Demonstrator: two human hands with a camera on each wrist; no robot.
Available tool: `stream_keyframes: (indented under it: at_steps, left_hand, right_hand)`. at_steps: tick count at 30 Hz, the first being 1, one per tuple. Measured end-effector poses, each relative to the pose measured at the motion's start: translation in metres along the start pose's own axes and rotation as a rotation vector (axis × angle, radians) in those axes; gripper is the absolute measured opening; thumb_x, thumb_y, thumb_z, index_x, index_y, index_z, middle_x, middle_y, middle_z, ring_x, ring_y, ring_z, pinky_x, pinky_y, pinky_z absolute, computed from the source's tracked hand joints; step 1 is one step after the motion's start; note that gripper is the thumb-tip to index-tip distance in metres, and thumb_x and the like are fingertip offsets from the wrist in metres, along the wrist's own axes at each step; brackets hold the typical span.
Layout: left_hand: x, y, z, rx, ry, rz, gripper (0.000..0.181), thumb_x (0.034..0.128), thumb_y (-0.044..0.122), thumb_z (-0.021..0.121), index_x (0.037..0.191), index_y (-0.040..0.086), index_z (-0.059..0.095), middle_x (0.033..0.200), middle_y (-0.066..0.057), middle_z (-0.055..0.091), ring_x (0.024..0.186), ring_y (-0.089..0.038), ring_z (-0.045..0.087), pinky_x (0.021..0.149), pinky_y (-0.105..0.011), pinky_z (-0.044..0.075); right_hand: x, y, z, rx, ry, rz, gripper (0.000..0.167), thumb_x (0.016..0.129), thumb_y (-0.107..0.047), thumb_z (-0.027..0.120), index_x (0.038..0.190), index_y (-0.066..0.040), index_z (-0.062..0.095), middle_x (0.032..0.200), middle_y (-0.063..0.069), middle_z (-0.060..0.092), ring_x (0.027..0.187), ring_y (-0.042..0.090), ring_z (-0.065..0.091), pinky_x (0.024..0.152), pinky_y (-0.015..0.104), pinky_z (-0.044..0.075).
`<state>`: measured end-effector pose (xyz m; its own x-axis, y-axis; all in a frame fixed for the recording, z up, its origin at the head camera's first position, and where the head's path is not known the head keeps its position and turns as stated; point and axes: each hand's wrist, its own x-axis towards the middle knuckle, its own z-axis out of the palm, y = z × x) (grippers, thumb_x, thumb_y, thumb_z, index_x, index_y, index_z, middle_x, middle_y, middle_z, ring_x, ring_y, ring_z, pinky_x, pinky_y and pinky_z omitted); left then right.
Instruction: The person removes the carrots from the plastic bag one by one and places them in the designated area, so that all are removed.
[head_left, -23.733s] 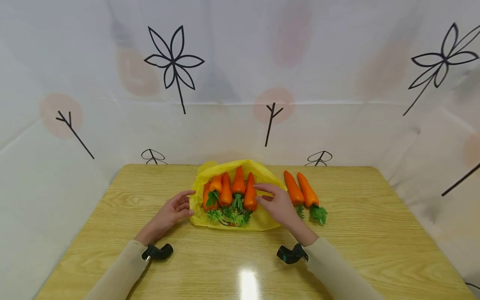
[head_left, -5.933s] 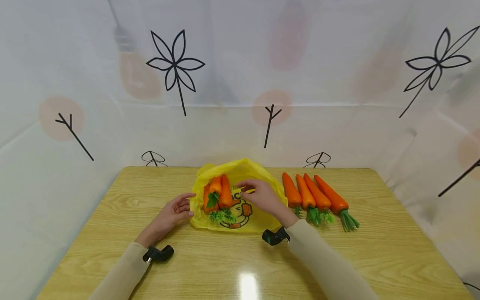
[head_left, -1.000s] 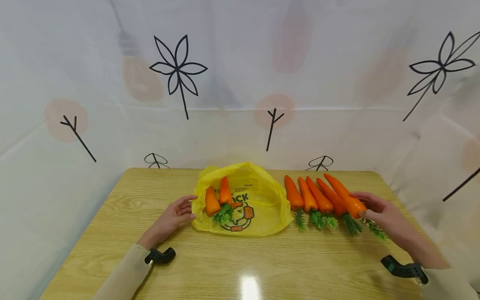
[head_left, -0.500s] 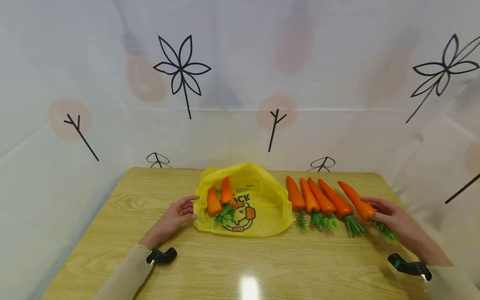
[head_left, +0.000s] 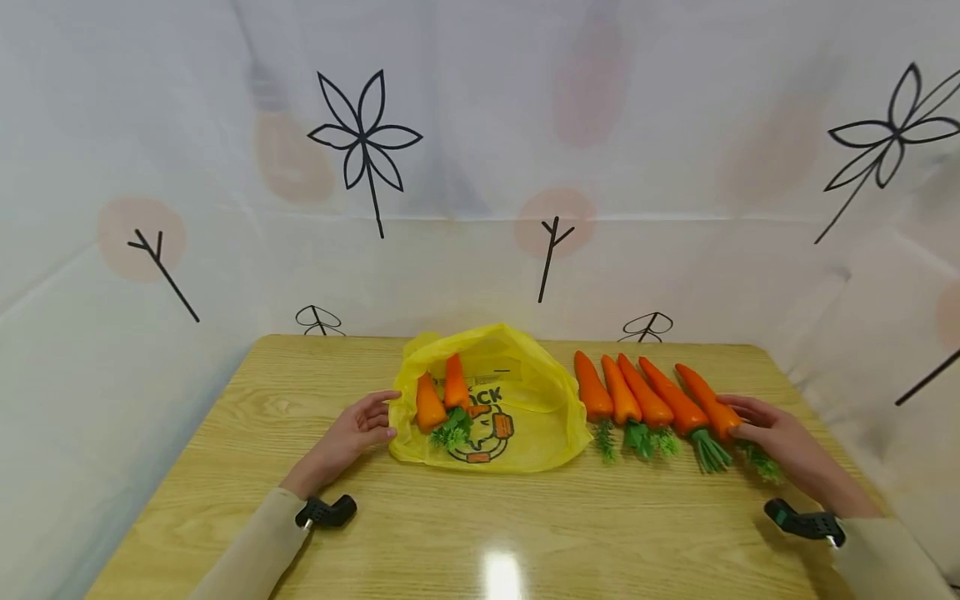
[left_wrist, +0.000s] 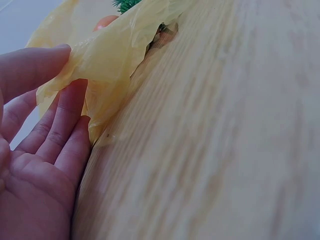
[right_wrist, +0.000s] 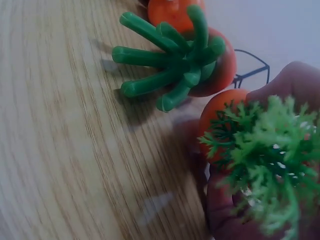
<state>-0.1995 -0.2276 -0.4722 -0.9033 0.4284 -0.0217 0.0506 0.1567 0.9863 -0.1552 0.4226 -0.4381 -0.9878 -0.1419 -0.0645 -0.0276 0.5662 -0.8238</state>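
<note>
A yellow plastic bag [head_left: 543, 437] lies with its mouth toward me, a cartoon print on its inside. Two orange carrots with leafy green tops, one left [head_left: 430, 404] and one right [head_left: 455, 383], lie in its left part. My left hand [head_left: 351, 440] pinches the bag's left edge between thumb and fingers; in the left wrist view the thin plastic [left_wrist: 107, 60] passes between them. My right hand [head_left: 783, 450] grips a carrot [head_left: 705, 393] near its leafy end, at the right end of a row. In the right wrist view its feathery leaves [right_wrist: 275, 145] hide part of the hand.
Several carrots, among them the leftmost [head_left: 592, 387] and one with thick green stems [head_left: 670, 392], lie side by side right of the bag. The wooden table [head_left: 420, 533] ends at a patterned white cloth [head_left: 450, 275] at the back.
Carrots have gone from the bag to the row on the right, one after another. Over the last second my right hand has lowered its carrot beside the row. The left hand stays at the bag.
</note>
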Motion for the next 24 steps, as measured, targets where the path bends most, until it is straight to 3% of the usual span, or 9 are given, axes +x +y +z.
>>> stream_keyframes:
  at_steps: [4,7,10,12,17,19,24]
  left_hand:
    - [0.0007,-0.0001,0.0002,0.003,0.003,-0.003,0.063,0.0953,0.015,0.069,0.151,0.01,0.04,0.146,-0.022,0.037,0.119,-0.028,0.046,0.093,-0.025,0.046]
    - [0.0009,0.0001,0.0004,0.002,0.004,-0.004,0.062,0.0956,0.015,0.069,0.151,0.01,0.04,0.145,-0.022,0.038,0.118,-0.028,0.047,0.093,-0.025,0.046]
    - [0.001,-0.0005,0.0002,-0.008,0.005,-0.002,0.062,0.0957,0.013,0.069,0.151,0.01,0.04,0.143,-0.021,0.039,0.117,-0.027,0.048,0.091,-0.025,0.047]
    - [0.0009,-0.0011,-0.0002,-0.007,0.001,0.001,0.062,0.0958,0.013,0.068,0.151,0.01,0.04,0.143,-0.021,0.039,0.116,-0.026,0.048,0.091,-0.025,0.047]
    - [0.0006,-0.0017,-0.0005,-0.006,0.0,0.004,0.063,0.0955,0.013,0.069,0.151,0.009,0.039,0.142,-0.021,0.039,0.116,-0.025,0.048,0.091,-0.024,0.047]
    - [0.0005,-0.0014,-0.0002,-0.012,0.001,0.006,0.063,0.0952,0.013,0.069,0.15,0.009,0.04,0.141,-0.021,0.04,0.115,-0.025,0.048,0.091,-0.024,0.047]
    - [0.0004,-0.0013,0.0002,-0.015,0.001,0.004,0.063,0.0952,0.013,0.069,0.15,0.009,0.039,0.14,-0.021,0.04,0.114,-0.025,0.049,0.09,-0.025,0.047]
  right_hand:
    - [0.0021,0.0017,0.0019,0.024,0.008,-0.005,0.052,0.103,-0.02,0.058,0.147,0.002,0.042,0.135,-0.001,0.047,0.102,-0.014,0.049,0.079,0.02,0.05]
    - [0.0031,0.0017,0.0034,0.023,0.008,0.004,0.053,0.103,-0.021,0.058,0.148,0.003,0.041,0.139,0.013,0.048,0.102,-0.015,0.048,0.079,0.018,0.049]
    - [0.0031,0.0002,0.0049,0.008,0.005,0.019,0.056,0.104,-0.025,0.057,0.149,0.004,0.039,0.145,0.03,0.038,0.101,-0.015,0.046,0.079,0.016,0.048]
    - [0.0029,-0.0007,0.0056,0.0,0.009,0.026,0.058,0.103,-0.026,0.058,0.149,0.005,0.039,0.146,0.03,0.039,0.101,-0.016,0.046,0.079,0.016,0.048]
    - [0.0024,-0.0015,0.0056,0.012,0.02,0.045,0.061,0.102,-0.03,0.06,0.149,0.004,0.04,0.138,0.003,0.049,0.101,-0.017,0.047,0.079,0.016,0.047]
    - [0.0028,-0.0009,0.0052,0.019,0.02,0.057,0.064,0.101,-0.032,0.061,0.149,0.003,0.04,0.138,0.0,0.048,0.101,-0.016,0.047,0.08,0.016,0.048]
    - [0.0033,0.0003,0.0045,0.006,0.018,0.07,0.065,0.101,-0.035,0.06,0.15,0.003,0.039,0.146,0.017,0.044,0.101,-0.018,0.045,0.079,0.016,0.047]
